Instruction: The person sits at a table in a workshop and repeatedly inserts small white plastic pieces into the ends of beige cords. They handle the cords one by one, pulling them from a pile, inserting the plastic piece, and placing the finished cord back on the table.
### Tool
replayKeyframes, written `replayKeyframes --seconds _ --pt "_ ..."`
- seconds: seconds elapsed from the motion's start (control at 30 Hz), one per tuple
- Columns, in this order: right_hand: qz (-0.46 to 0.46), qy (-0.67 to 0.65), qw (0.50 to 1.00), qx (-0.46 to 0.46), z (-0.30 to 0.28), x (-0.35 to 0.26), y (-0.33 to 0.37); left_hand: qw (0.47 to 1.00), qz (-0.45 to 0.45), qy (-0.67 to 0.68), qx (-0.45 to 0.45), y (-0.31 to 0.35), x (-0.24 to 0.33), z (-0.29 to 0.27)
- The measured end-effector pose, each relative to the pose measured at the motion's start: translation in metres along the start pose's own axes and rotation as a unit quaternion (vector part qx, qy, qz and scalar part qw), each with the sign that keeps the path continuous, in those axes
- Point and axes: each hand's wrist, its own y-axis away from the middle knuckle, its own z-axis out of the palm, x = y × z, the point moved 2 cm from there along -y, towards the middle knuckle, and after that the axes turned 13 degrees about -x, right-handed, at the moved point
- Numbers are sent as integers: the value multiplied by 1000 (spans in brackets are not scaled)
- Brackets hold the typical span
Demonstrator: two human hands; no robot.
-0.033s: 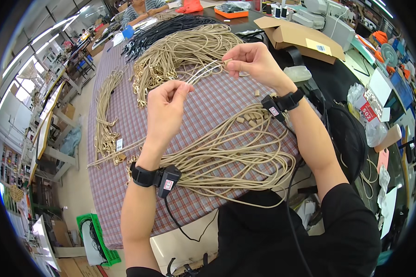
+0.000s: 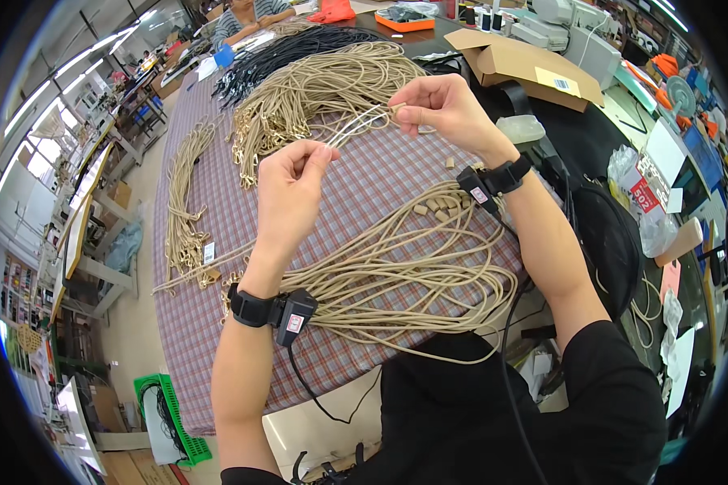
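My left hand [image 2: 293,190] is closed, thumb against the fingers, at one end of some thin, pale, shiny strands [image 2: 356,128]. At their other end my right hand [image 2: 453,113] pinches a small tan cylinder [image 2: 398,111] between thumb and fingers. I cannot tell whether the strands pass through it. Both hands are raised above a table with a checked cloth [image 2: 210,323]. Below them lies a looped bundle of tan cords [image 2: 396,283]. Several loose tan cylinders [image 2: 441,210] lie by the bundle's far side, below my right wrist.
Farther back lie a large pile of tan cords [image 2: 332,77] with gold-coloured clasps and a heap of black cords [image 2: 291,52]. A smaller cord bundle [image 2: 188,194] is at left. An opened cardboard box [image 2: 526,69] stands at back right. Another person [image 2: 247,20] sits at the far end.
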Motion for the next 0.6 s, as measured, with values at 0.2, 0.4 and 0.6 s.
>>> replayKeyframes --seconds 0.2,0.4,0.6 --pt "-9 -46 999 0 11 2 -5 1000 18 -19 13 1 -2 0" --pt "-14 -75 997 4 13 5 -5 999 24 -38 -7 1 -1 4" --pt "-21 -87 996 16 12 5 -3 999 18 -33 -10 1 -3 5"
